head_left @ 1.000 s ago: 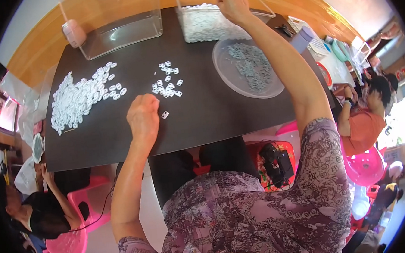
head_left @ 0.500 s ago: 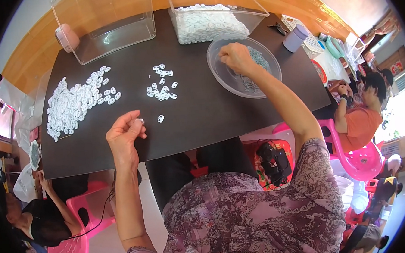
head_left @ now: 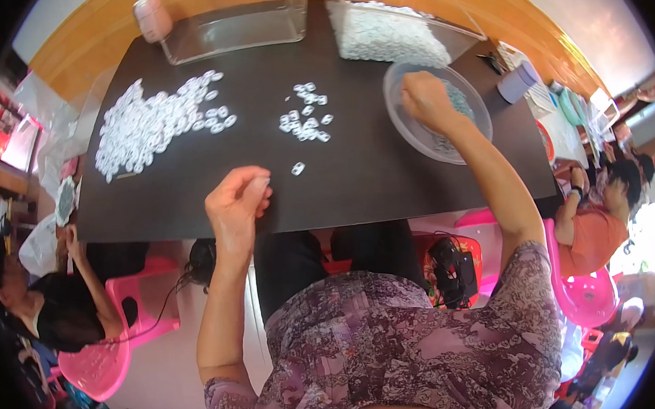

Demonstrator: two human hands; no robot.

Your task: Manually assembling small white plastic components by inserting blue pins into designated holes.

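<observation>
Over the near edge of the dark table, my left hand [head_left: 239, 202] is closed in a pinch, with a small white plastic piece [head_left: 266, 180] showing at the fingertips. My right hand [head_left: 427, 99] is curled closed above the left part of a clear round bowl [head_left: 400, 129]. Small grey metal pieces [head_left: 460, 103] lie in that bowl; whatever those fingers hold is hidden. One white piece [head_left: 298, 169] lies alone to the right of my left hand. Farther back is a loose group of similar pieces [head_left: 309, 127]. A large pile of white oval pieces [head_left: 150, 121] spreads at the left.
At the back stand a clear bin [head_left: 239, 49] and another bin [head_left: 474, 30] full of white pieces [head_left: 385, 40]. A lavender cup [head_left: 519, 82] is right of the bowl, and a pink container [head_left: 153, 19] is back left. Other people sit at both sides on pink chairs [head_left: 587, 282].
The view has shifted, so the table and everything on it appear farther right and higher. My left hand keeps its pinch, and my right hand stays closed over the bowl.
</observation>
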